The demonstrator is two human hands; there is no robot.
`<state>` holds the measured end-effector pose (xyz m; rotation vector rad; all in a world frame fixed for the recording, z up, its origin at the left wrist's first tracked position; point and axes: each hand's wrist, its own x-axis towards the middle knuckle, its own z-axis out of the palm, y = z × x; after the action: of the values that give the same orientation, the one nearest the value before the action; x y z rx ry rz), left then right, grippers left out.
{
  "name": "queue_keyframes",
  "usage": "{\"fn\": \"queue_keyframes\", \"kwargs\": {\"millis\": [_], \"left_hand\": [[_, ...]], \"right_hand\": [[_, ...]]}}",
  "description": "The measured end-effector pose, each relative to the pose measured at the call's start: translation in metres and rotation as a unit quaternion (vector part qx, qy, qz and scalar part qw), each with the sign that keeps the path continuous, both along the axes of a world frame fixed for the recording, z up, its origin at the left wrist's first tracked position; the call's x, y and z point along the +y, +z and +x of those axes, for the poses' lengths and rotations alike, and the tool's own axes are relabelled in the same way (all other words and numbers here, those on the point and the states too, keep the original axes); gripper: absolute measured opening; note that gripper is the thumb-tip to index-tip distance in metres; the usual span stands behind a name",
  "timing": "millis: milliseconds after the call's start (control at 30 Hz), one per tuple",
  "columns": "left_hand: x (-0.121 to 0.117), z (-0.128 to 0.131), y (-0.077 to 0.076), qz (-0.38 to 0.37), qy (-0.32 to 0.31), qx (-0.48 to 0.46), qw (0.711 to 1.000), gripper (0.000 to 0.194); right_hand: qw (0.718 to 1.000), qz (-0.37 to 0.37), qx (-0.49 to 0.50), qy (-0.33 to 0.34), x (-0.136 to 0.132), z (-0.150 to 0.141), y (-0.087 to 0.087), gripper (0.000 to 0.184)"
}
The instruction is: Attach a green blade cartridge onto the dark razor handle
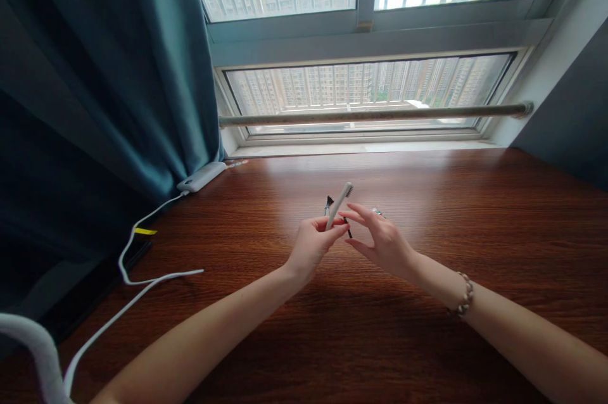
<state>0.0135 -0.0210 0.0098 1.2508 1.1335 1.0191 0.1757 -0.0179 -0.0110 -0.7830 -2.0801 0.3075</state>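
Nearest the camera, two bare forearms are reaching out over the wooden desk [427, 328], the right one wearing a beaded bracelet [464, 295] at the wrist. To the left, a white cable [142, 280] is trailing across the desk edge toward a white power strip [202, 176] lying by the dark teal curtain [95, 75].

Further on, at the middle of the desk and raised a little above it, the left hand [311, 249] is pinching the lower end of a small white brush [338, 206] between thumb and fingertips, holding it tilted up and to the right, bristle head uppermost. The right hand [382, 242] is hovering just beside it, fingers loosely spread and extended toward the handle; whether they are actually touching it cannot be told. A thin dark tool [329, 203] is showing just behind the brush, but who is holding it is unclear.

The brush is looking light, stiff and slender, probably smooth plastic, so it is likely to slip or twist in a loose pinch; the plain handle below the bristles is seeming the sensible place to grip.

Beyond the hands, a pipe [375, 114] is running along under the window [370, 84], with tower blocks showing outside.
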Motion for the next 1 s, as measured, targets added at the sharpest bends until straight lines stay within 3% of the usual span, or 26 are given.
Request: {"fn": "queue_keyframes", "kwargs": {"millis": [100,200,300,400,633,833,1000], "left_hand": [[0.0,-0.001,0.003,0.009,0.006,-0.02,1.0,0.035],[0.0,-0.001,0.005,0.024,0.005,-0.023,0.999,0.034],[0.0,-0.001,0.005,0.035,-0.001,-0.006,0.999,0.034],[0.0,-0.002,0.005,0.043,-0.017,0.002,0.999,0.036],[0.008,-0.005,0.006,0.071,-0.061,-0.003,0.996,0.048],[0.011,-0.007,0.0,0.077,-0.109,0.048,0.99,0.044],[0.012,-0.008,-0.002,0.091,-0.082,0.059,0.991,0.043]], "right_hand": [[0.991,-0.106,0.083,-0.004,-0.001,-0.003,0.002,0.053],[0.956,-0.233,0.174,0.038,0.0,-0.006,0.002,0.038],[0.926,-0.285,0.235,0.082,0.001,-0.007,0.001,0.028],[0.927,-0.276,0.244,0.074,0.001,-0.008,-0.001,0.025],[0.944,-0.207,0.248,-0.066,0.013,0.006,-0.004,0.021],[0.952,-0.175,0.241,-0.076,0.019,0.014,-0.002,0.021],[0.949,-0.171,0.259,-0.059,0.018,0.013,-0.001,0.02]]}}
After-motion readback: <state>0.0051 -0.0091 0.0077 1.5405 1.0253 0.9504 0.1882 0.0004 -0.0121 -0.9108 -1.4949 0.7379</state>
